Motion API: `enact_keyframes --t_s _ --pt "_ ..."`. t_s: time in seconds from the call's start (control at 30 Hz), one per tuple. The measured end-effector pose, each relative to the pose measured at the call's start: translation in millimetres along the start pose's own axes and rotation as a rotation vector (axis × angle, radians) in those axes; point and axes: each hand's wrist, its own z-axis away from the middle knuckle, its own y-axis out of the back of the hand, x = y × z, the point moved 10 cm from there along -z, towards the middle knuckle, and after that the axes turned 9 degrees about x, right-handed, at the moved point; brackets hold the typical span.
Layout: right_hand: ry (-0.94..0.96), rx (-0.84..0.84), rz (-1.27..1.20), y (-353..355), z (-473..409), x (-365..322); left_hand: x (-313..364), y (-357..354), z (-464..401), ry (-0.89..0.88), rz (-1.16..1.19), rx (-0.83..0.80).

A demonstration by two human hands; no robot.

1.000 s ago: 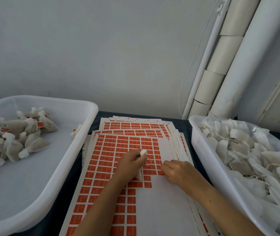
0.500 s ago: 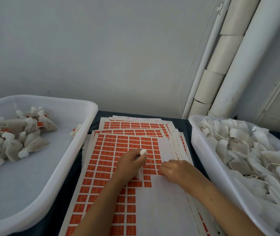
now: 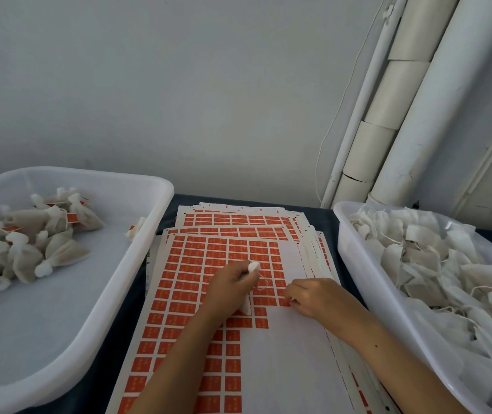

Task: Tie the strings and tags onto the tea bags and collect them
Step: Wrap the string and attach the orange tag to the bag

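Head view. Two white plastic tubs flank the work area: the left tub, filling the lower left of the frame, holds a heap of finished tea bags with orange tags in its far left part, and one more bag lies against its right wall. The right tub, at the right edge of the frame, is piled with untagged bags and loose strings. Between the tubs, centre and lower centre, lies a fanned stack of sheets printed with rows of orange tags; the top sheet is bare white over its lower right part. The left hand, at centre, is curled round a tea bag, whose gathered white top shows above the fingers and whose lower corner shows below the palm. A thin string loops between the hands. The right hand, just right of centre, pinches at an orange tag on the top sheet; whether the tag is lifted cannot be told.
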Motion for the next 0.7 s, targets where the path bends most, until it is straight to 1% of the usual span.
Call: enact_keyframes --t_s 0.27,0.47,0.6,0.7 --pt "0.065 -0.043 0.071 -13 -1 -5 -2 1 -1 -0.008 -0.019 0.010" --pt "0.106 -0.023 0.088 -13 0 -10 -2 0 -1 -0.010 -0.027 0.015" --pt "0.111 -0.021 0.076 -10 2 -12 -2 0 0 -0.007 -0.023 0.013" --pt "0.072 0.005 0.042 -6 0 -9 0 0 0 -0.008 -0.021 0.013"
